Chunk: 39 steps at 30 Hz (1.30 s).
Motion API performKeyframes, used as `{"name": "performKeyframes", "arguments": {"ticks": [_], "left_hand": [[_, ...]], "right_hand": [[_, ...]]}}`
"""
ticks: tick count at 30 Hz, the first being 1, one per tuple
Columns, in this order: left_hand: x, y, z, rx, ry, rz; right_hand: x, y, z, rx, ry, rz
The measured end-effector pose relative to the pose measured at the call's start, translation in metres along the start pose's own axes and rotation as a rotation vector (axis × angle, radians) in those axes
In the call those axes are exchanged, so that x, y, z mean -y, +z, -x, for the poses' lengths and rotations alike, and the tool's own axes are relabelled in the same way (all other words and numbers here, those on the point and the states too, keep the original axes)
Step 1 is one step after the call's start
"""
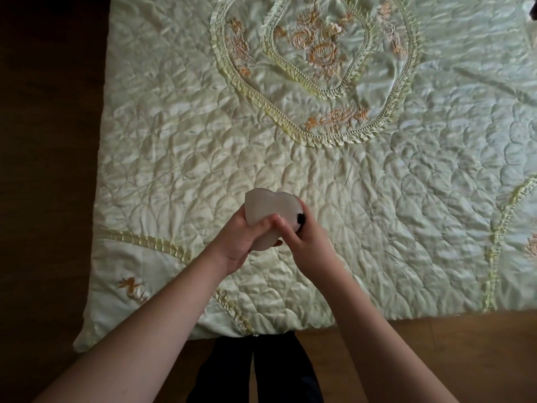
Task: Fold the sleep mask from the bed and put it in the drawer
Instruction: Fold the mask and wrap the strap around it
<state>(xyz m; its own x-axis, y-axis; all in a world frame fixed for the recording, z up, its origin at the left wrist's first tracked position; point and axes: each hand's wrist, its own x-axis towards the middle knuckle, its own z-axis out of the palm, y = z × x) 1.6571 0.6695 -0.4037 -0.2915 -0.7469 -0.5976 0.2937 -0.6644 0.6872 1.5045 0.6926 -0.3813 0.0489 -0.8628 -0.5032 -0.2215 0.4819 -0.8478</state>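
Note:
The sleep mask (268, 207) is pale pink and doubled over into a compact, rounded shape, with a small black piece of its strap showing at its right edge. It is held just above the bed (377, 184), near the front edge. My left hand (241, 239) grips it from the left and underneath. My right hand (302, 237) pinches its right side, fingers over the black strap piece. The two hands touch each other around the mask. No drawer is in view.
The bed is covered by a pale green quilted satin spread with ruffled trim and orange embroidered flowers. Wooden floor (436, 344) runs along the front and the left side. My dark trouser legs (261, 373) stand against the bed's front edge.

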Motion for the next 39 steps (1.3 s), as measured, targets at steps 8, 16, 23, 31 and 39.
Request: {"name": "performKeyframes", "arguments": {"ticks": [8,16,23,31,39], "left_hand": [[-0.004,-0.006,0.001,0.036,-0.084,0.206],[-0.001,-0.013,0.005,0.207,-0.111,0.403],[-0.001,-0.010,0.012,0.287,-0.214,0.419],[-0.015,-0.024,0.016,0.248,-0.228,0.422],[-0.017,-0.028,0.026,-0.012,-0.027,0.055]], "right_hand": [[0.004,-0.001,0.000,-0.133,0.067,-0.598],[0.006,0.010,0.007,-0.121,0.064,-0.485],[0.019,0.021,0.003,-0.200,0.049,-0.388],[0.017,0.017,-0.008,-0.411,0.022,-0.209],[0.010,0.008,-0.007,-0.308,-0.031,-0.340]]}}
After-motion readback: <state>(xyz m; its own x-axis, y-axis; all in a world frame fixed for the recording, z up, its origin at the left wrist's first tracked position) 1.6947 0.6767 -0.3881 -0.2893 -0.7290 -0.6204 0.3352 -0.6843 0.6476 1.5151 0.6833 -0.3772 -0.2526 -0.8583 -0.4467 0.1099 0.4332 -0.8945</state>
